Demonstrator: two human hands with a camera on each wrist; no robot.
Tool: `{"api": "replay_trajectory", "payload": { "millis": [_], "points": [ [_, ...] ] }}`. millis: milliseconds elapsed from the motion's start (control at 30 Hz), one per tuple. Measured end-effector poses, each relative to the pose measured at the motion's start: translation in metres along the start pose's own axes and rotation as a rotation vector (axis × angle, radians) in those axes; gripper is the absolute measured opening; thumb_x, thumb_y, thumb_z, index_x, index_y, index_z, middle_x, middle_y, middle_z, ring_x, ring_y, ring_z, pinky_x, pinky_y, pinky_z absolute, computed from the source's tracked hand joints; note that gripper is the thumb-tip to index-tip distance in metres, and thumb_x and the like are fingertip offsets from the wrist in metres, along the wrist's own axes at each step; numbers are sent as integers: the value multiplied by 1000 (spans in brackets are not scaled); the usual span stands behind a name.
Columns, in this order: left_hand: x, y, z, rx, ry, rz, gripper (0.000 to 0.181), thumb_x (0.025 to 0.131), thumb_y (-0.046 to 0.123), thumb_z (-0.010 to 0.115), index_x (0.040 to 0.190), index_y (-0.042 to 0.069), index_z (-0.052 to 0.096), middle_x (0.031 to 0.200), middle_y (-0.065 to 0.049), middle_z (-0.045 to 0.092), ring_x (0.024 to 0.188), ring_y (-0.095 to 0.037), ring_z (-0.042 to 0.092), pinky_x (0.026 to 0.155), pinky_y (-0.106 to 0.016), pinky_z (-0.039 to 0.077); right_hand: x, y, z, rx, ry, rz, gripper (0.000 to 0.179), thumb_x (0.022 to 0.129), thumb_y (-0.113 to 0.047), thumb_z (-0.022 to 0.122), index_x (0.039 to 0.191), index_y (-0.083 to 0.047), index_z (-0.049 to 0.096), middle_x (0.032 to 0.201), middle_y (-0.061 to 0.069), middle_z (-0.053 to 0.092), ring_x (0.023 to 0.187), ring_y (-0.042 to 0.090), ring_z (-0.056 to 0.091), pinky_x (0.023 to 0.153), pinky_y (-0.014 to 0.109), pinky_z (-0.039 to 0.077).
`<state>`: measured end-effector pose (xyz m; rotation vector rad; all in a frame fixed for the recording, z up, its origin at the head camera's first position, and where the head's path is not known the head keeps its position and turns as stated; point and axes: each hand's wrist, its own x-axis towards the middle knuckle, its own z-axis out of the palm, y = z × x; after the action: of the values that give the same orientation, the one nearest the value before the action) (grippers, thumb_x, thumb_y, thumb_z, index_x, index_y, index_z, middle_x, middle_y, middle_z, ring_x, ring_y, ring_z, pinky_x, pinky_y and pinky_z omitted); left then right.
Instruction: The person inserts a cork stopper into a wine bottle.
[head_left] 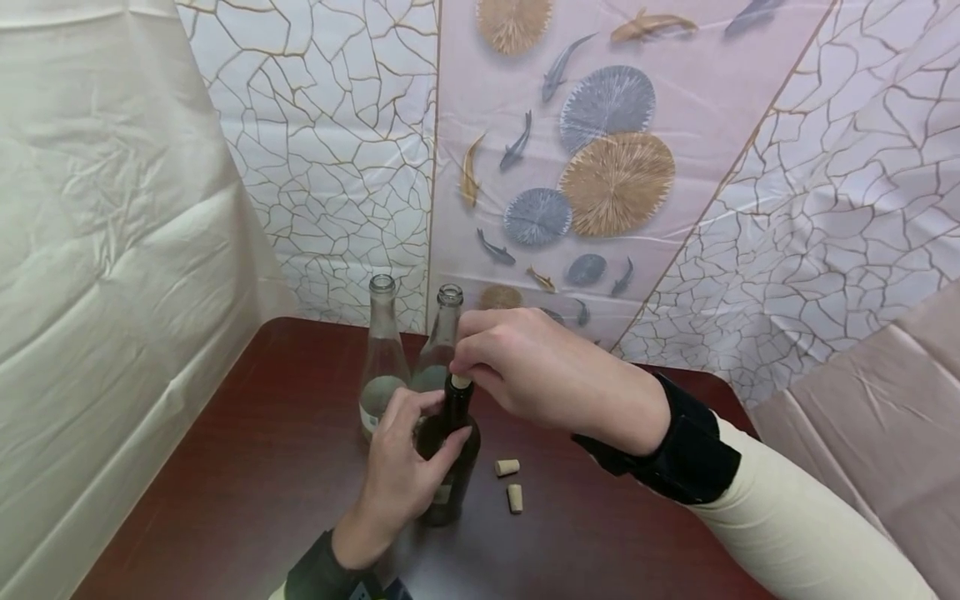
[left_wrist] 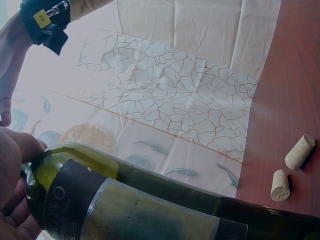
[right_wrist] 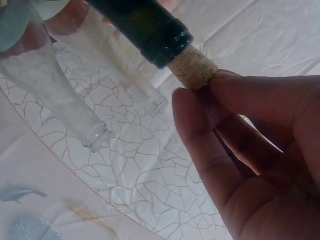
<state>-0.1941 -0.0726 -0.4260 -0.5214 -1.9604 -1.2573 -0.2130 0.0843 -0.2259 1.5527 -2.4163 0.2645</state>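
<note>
Two clear bottles stand leftmost on the worktop; the left grip grasps the dark bottle beside them; a cork sits part-way in its mouth, pinched by the right grip, and a skewed push could snap it; two loose corks lie rightward

Using a glossy red-brown wood-grain tabletop as support, rounding off at far corners. Carrying a dark-green wine bottle, standing in front of a left clear bottle and a right clear bottle. Also carrying, right of the green one, a farther cork lying crosswise and a nearer cork lying roughly lengthwise, just apart.
</note>
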Motion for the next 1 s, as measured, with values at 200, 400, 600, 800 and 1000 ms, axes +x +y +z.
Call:
{"api": "replay_trajectory", "payload": {
  "millis": [200,400,600,800,1000],
  "points": [
    [-2,-1,0,7,-2,-6,47,78,14,81,121,10,62,99,-6,56,89,-19,59,74,-39,56,-9,2,12,26,131,-23,13,89,-2,66,88,-13,73,85,-5,58,77,6,55,70,22,51],
    [-2,-1,0,17,11,9,48,77,14,81,120,8,62,98,-7,56,88,-19,59,72,-39,55,-29,7,31,131,453,21,14,87,-3,70,97,-10,75,96,-1,69,88,7,63,70,24,52],
    [0,0,-1,36,29,9,46,75,16,83,116,6,63,97,-7,58,89,-18,59,69,-40,54,-56,-1,54,208,666,241,20,81,9,70,94,-5,73,88,4,70,77,9,63,64,17,49],
    [2,0,-1,42,30,17,45,76,17,82,116,6,63,97,-7,59,89,-18,58,69,-40,53,-89,-4,89,301,655,495,20,85,8,67,98,-7,71,85,2,66,72,9,62,59,14,46],
    [3,-2,3,46,-2,-19,45,79,20,80,118,8,63,98,-6,59,89,-20,58,69,-41,52,-119,1,128,466,654,652,15,91,1,65,103,-6,71,87,2,67,75,9,67,64,19,54]
  ]
}}
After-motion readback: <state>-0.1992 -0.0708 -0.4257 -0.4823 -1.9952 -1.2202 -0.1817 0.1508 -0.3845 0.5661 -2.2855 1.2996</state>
